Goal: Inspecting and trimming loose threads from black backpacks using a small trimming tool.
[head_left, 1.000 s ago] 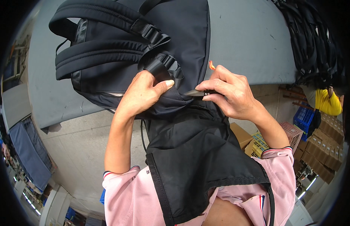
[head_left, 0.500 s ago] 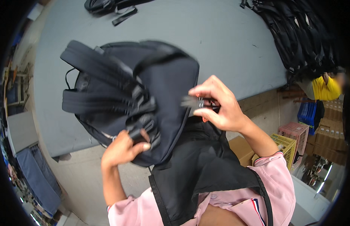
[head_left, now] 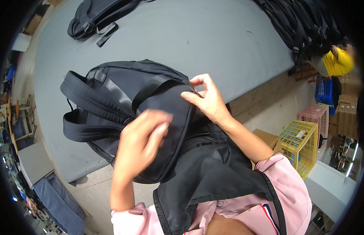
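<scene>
A black backpack (head_left: pixel 166 111) lies at the table's near edge, its padded shoulder straps (head_left: pixel 92 98) toward the left. A dark webbing strap (head_left: pixel 150 92) arches over its upper panel. My right hand (head_left: pixel 207 100) is at the backpack's right edge, thumb and fingers bent round a small dark piece with a reddish spot. What that piece is I cannot make out. Over the lower middle of the backpack hovers my left hand (head_left: pixel 140 137), its curled fingers smeared by motion. Whether it holds anything does not show.
Another black bag (head_left: pixel 99 17) lies at the back left of the grey table (head_left: pixel 213 43). Several black bags (head_left: pixel 303 27) are piled at the far right. Below them a person in yellow (head_left: pixel 338 62) is partly visible. Yellow (head_left: pixel 297 141) and pink (head_left: pixel 313 117) crates stand on the right.
My left hand has come off the straps and risen toward the backpack's middle. My right hand has moved up and left to the backpack's edge. The dark buckle-like piece by it no longer shows clearly.
</scene>
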Motion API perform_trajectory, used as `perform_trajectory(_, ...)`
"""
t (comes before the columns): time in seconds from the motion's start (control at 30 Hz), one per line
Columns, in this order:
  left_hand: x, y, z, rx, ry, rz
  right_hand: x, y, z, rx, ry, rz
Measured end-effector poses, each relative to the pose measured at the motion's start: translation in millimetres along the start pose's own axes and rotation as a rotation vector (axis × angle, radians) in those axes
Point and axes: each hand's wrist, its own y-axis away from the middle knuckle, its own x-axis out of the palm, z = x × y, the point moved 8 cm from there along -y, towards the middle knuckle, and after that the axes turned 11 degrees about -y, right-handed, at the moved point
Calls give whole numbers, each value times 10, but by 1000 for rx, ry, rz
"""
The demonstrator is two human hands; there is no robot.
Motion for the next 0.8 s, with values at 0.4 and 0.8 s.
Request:
perform_trajectory(0.4,149,-1008,227,305,-589,-293,177,89,-172,295,-587,-17)
perform_trajectory(0.8,509,-1041,587,-22,-139,-107,-307,302,338,-194,249,-1)
